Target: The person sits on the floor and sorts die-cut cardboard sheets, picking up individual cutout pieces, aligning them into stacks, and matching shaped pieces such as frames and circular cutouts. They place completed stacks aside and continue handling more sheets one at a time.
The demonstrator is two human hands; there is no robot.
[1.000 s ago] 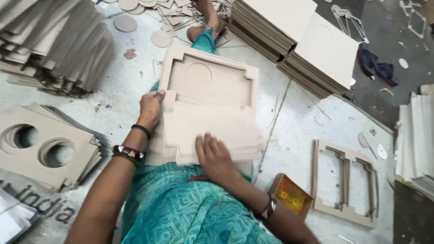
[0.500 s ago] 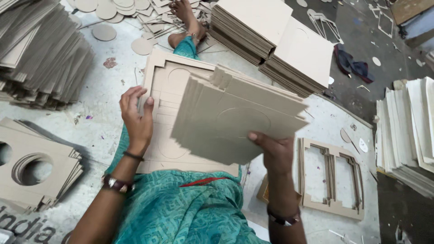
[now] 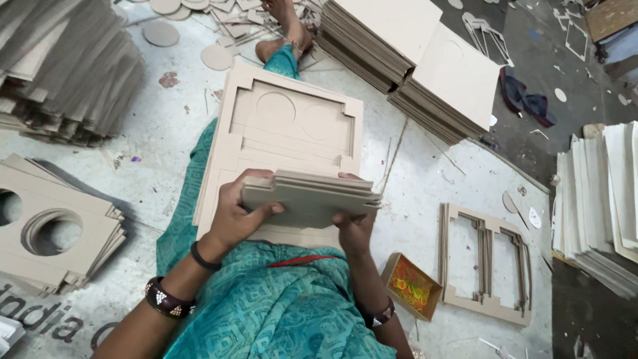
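While both hands clamped it at lap height, the bundle point(image 3: 309, 199) of cut cardboard panels lay nearly flat, its edge toward the camera. The left hand point(image 3: 236, 213) closed around the bundle's left end, thumb on top and fingers underneath. The right hand point(image 3: 352, 223) gripped the right end from below, fingers curled over the near edge. Neither grip was spread; both pinched the bundle firmly.

Risk noted: the panels were loose sheets held only by end pressure. In my judgement, any slackening or tilt could let the middle sheets slide out and fan across the lap, and uneven pressure could bend the notched corners.

Directly beneath the bundle, a stack of framed boards point(image 3: 292, 126) with round cut-outs rested on the person's legs. Further out on the floor point(image 3: 166, 133) lay a stack of boards with round holes point(image 3: 53, 226) at left, an empty frame point(image 3: 485, 262) and a small orange box point(image 3: 411, 286) at right, and tall stacks point(image 3: 425, 60) beyond.
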